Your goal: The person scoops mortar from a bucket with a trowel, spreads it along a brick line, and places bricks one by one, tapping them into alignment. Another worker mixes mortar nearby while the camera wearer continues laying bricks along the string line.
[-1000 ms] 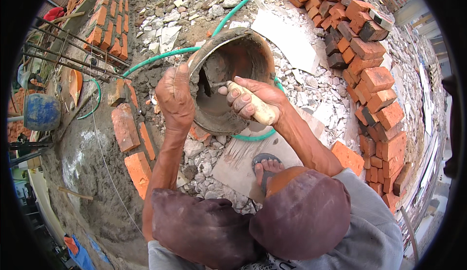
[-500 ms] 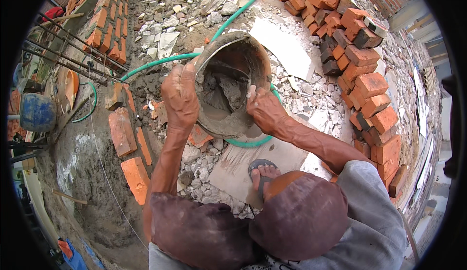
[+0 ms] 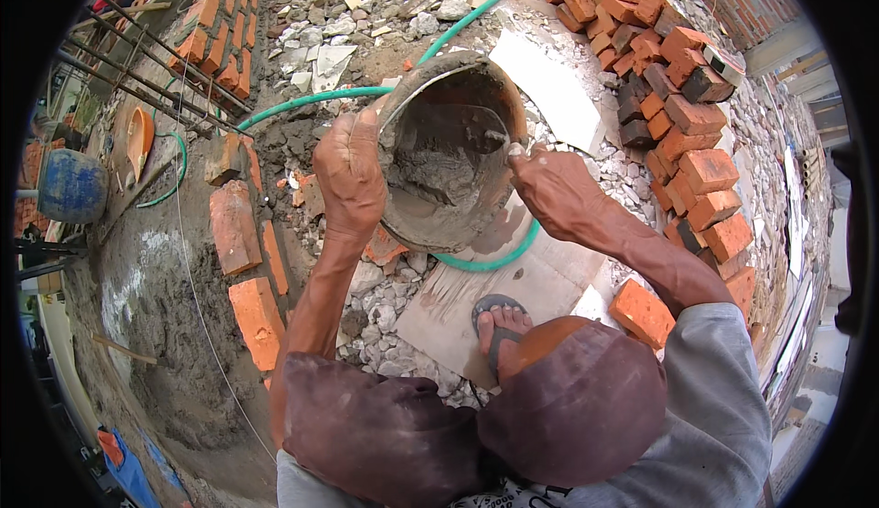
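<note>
In front of me a mortar-caked bucket is tilted so that its mouth faces me. Wet grey mortar lies inside. My left hand is closed round the left side of the rim, thumb on top. At the right side, my right hand is closed on the handle of a trowel; its metal shank reaches into the bucket, and most of the blade is hard to make out against the mortar. The handle is mostly hidden by my fingers.
A green hose runs behind and under the bucket. Stacked bricks stand at the right, with a loose brick nearer. Rubble, a white board and a brick row surround the bucket. Steel bars jut in at far left.
The trowel has swung within the bucket, and the mortar lies lower and flatter. My right hand has moved right and turned. The view has shifted slightly.
</note>
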Tool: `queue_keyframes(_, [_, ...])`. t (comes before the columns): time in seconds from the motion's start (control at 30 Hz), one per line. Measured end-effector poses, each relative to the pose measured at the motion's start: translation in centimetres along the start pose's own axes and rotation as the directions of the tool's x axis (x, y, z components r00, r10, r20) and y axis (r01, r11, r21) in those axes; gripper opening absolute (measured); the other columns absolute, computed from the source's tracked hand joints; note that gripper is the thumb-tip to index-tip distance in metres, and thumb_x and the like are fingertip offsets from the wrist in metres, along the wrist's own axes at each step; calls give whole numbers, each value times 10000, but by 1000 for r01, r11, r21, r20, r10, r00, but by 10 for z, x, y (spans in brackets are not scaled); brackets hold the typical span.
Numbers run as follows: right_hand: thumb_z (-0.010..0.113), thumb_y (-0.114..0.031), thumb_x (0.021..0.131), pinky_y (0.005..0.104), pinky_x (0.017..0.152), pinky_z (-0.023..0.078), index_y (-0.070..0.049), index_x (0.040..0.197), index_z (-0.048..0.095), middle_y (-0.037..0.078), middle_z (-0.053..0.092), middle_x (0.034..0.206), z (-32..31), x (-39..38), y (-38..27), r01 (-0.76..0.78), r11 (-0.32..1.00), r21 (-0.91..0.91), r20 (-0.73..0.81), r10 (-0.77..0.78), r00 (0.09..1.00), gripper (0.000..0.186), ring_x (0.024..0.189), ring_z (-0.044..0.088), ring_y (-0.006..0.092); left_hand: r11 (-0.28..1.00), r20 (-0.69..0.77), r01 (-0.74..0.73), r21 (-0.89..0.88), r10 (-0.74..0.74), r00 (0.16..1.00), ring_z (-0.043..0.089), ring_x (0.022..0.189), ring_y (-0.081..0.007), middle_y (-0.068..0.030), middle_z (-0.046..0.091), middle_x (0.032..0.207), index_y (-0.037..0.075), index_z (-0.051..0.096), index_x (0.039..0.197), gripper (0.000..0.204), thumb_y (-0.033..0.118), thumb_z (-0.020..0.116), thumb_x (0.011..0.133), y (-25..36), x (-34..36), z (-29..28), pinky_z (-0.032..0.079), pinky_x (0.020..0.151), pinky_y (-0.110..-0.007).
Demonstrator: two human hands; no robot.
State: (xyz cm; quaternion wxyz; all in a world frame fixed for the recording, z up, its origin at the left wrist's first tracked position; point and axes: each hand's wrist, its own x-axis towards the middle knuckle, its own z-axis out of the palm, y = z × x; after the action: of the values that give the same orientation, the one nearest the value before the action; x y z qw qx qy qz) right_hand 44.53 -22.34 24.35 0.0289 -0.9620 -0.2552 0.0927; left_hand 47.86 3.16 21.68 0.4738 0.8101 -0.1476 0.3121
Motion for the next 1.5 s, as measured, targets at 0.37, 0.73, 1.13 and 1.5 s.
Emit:
queue_keyframes(0.37, [598,-230,931,375,499,496,29,883,595,125,622,694,20,12,7,-287,632,720,472,-143,870,263,574,619,234,955,46,227,-190,-222,974,344,593,-117,-42,400,607,-39,566,766,352,207,520,1014,5,4,-3,314,522,-345])
queue_keyframes(0.73, [674,-254,947,257,495,475,42,1097,642,58,635,704,-108,-60,-16,-447,344,826,479,-10,878,333,529,558,95,773,-27,444,-453,-510,860,486,718,-89,-10,564,741,-13,644,861,367,298,530,1019,-44,-43,-26,418,647,-292])
queue_keyframes(1.13, [542,-214,1007,270,470,539,79,1049,578,92,640,766,-122,63,-161,-337,212,917,392,-330,859,298,579,624,121,812,-47,272,-516,-344,938,569,1062,-323,-180,581,1152,-9,513,1258,403,317,498,1020,-38,-117,-2,471,887,-424])
queue_keyframes(1.5, [462,-236,1015,303,404,520,31,1024,544,76,577,736,19,222,-314,-394,-376,839,358,-164,919,279,526,564,131,912,-119,323,-253,-361,925,632,843,-448,-233,649,897,3,634,1033,360,339,567,920,3,-165,2,496,704,-483])
